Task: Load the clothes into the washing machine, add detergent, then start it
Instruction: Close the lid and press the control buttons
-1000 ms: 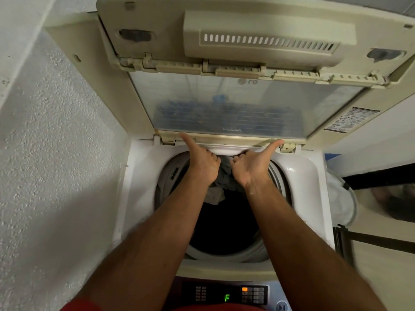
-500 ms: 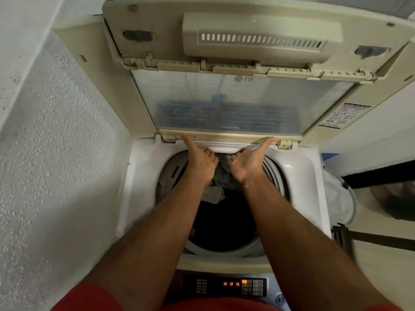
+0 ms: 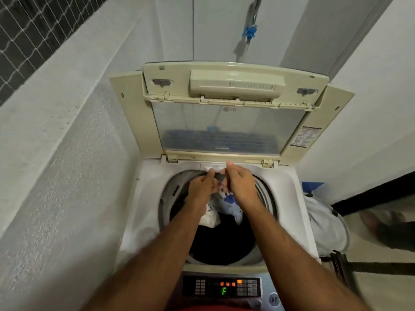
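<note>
Both hands — left hand (image 3: pixel 203 187) and right hand (image 3: pixel 241 182) — are meeting over the drum's rear rim; their grip is unclear. Clothes (image 3: pixel 224 209) are lying inside the washing machine (image 3: pixel 289 198). Loading appears finished — next, detergent.

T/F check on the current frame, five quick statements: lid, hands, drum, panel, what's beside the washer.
1. The washer lid is folded up and open. True.
2. Both hands are over the back rim of the drum. True: the left hand and right hand sit close together there.
3. The drum is empty. False: light clothes lie in it.
4. The control panel is dark. False: orange lights and a green "F" glow.
5. A hand is pressing the start button. False: both hands are at the far rim.
</note>
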### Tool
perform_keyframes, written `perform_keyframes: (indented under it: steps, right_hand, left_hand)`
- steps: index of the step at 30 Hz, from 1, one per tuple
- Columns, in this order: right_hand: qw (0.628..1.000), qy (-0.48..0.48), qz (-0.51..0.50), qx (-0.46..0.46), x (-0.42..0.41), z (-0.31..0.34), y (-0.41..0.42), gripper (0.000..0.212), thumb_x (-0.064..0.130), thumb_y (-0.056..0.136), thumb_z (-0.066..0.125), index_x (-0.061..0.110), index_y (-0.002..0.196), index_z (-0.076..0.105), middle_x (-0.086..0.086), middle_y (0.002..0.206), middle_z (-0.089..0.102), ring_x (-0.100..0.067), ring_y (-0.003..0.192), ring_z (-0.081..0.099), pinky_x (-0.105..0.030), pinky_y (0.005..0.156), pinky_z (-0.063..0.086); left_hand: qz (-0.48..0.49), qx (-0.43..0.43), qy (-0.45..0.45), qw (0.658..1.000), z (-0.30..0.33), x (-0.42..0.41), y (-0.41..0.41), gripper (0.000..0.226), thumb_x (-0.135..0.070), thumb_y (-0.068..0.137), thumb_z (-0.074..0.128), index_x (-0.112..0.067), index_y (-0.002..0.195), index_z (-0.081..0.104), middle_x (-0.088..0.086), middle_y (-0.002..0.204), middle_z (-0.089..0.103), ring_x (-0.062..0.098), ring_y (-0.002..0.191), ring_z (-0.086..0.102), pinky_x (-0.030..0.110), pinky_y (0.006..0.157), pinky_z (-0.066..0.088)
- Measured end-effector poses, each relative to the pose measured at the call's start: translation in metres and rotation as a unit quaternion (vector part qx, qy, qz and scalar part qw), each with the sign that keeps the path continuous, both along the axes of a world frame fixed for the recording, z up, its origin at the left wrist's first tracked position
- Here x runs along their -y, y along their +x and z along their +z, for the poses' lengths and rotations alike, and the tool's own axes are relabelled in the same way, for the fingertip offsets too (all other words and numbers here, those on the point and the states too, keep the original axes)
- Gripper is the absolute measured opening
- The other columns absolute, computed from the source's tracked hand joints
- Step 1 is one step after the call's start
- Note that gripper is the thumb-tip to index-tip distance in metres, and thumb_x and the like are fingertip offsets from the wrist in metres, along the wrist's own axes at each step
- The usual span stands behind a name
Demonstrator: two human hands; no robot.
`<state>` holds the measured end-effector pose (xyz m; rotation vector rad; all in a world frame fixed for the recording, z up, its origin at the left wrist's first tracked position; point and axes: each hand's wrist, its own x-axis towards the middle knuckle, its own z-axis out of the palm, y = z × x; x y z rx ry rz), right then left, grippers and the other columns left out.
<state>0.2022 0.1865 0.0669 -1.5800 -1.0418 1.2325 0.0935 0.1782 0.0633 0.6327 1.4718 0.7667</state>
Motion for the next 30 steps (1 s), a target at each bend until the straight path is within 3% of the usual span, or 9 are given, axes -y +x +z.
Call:
perform_keyframes:
  steps: [4, 6, 9, 13, 18, 20, 23, 26, 30]
  right_hand:
    - [0.977, 0.137, 0.088, 0.14, 0.011, 0.039, -0.018, 0.059, 0.06, 0.093, 0.035, 0.015, 0.108, 0.07, -0.002, 0.112, 0.071, -0.009, 0.105, 0.063, -0.031, 0.093, 0.047]
    - [0.968, 0.146, 0.149, 0.138, 0.015, 0.045, -0.027, 0.065, 0.057, 0.095, 0.024, 0.021, 0.145, 0.048, 0.003, 0.153, 0.042, -0.007, 0.144, 0.03, -0.027, 0.118, 0.018]
    - [0.929, 0.177, 0.207, 0.25, 0.016, 0.047, -0.018, 0.066, 0.055, 0.1, 0.009, 0.022, 0.156, 0.02, 0.006, 0.163, 0.016, -0.009, 0.152, 0.003, -0.018, 0.116, -0.011]
    - [0.885, 0.183, 0.23, 0.36, 0.012, 0.059, 0.011, 0.067, 0.061, 0.096, 0.013, 0.031, 0.155, 0.019, 0.002, 0.163, 0.021, -0.015, 0.152, 0.011, -0.043, 0.122, 0.005]
    - [0.846, 0.301, 0.085, 0.433, -0.006, 0.113, 0.028, 0.044, 0.034, 0.092, 0.055, 0.013, 0.13, 0.06, -0.011, 0.126, 0.061, -0.027, 0.116, 0.057, -0.045, 0.098, 0.045]
    - [0.838, 0.355, 0.017, 0.415, -0.015, 0.141, 0.031, 0.035, 0.03, 0.089, 0.061, 0.01, 0.117, 0.066, -0.01, 0.114, 0.064, -0.025, 0.105, 0.059, -0.037, 0.09, 0.049]
    - [0.81, 0.382, -0.025, 0.445, -0.039, 0.18, 0.031, 0.04, 0.036, 0.088, 0.06, 0.012, 0.12, 0.063, -0.008, 0.118, 0.06, -0.023, 0.109, 0.055, -0.034, 0.091, 0.046]
    - [0.803, 0.325, 0.011, 0.499, -0.069, 0.206, 0.032, 0.055, 0.046, 0.093, 0.053, 0.015, 0.139, 0.05, -0.01, 0.141, 0.051, -0.026, 0.131, 0.043, -0.041, 0.109, 0.036]
    - [0.788, 0.208, 0.12, 0.567, -0.087, 0.201, 0.041, 0.055, 0.049, 0.101, 0.033, 0.015, 0.143, 0.043, -0.01, 0.145, 0.049, -0.028, 0.136, 0.039, -0.048, 0.113, 0.029]
  left_hand:
    - [0.045, 0.226, 0.024, 0.973, 0.051, 0.007, 0.013, 0.063, -0.066, 0.093, 0.03, -0.015, 0.117, 0.057, -0.006, 0.11, 0.062, 0.012, 0.11, 0.057, 0.031, 0.1, 0.042]
    - [0.047, 0.296, 0.05, 0.953, 0.078, 0.005, 0.018, 0.061, -0.072, 0.09, 0.026, -0.03, 0.132, 0.042, -0.017, 0.116, 0.052, 0.004, 0.116, 0.05, 0.027, 0.099, 0.041]
    - [0.03, 0.301, 0.059, 0.951, 0.103, 0.004, 0.015, 0.085, -0.076, 0.085, 0.028, -0.023, 0.151, 0.023, -0.008, 0.149, 0.036, 0.017, 0.14, 0.033, 0.037, 0.111, 0.029]
    - [-0.066, 0.336, 0.057, 0.938, 0.117, -0.004, -0.002, 0.095, -0.079, 0.082, 0.028, -0.003, 0.138, 0.043, 0.018, 0.137, 0.053, 0.03, 0.125, 0.052, 0.046, 0.11, 0.036]
    - [-0.072, 0.087, 0.301, 0.947, 0.146, -0.012, -0.004, 0.042, -0.053, 0.091, 0.049, -0.023, 0.118, 0.06, 0.0, 0.117, 0.066, 0.014, 0.11, 0.062, 0.036, 0.094, 0.049]
    - [-0.052, -0.081, 0.436, 0.895, 0.163, -0.023, -0.006, 0.019, -0.041, 0.093, 0.056, -0.028, 0.102, 0.066, -0.01, 0.101, 0.069, 0.003, 0.096, 0.064, 0.027, 0.084, 0.05]
    - [-0.036, -0.28, 0.551, 0.785, 0.191, -0.05, -0.014, 0.029, -0.038, 0.091, 0.057, -0.023, 0.115, 0.065, -0.008, 0.11, 0.067, 0.007, 0.102, 0.061, 0.028, 0.088, 0.05]
    - [-0.079, -0.422, 0.553, 0.714, 0.21, -0.084, -0.023, 0.044, -0.046, 0.093, 0.049, -0.022, 0.13, 0.055, 0.0, 0.132, 0.058, 0.018, 0.121, 0.052, 0.037, 0.099, 0.043]
    - [-0.204, -0.514, 0.446, 0.704, 0.207, -0.114, -0.037, 0.058, -0.054, 0.096, 0.036, -0.017, 0.141, 0.043, 0.006, 0.144, 0.048, 0.025, 0.131, 0.043, 0.043, 0.109, 0.033]
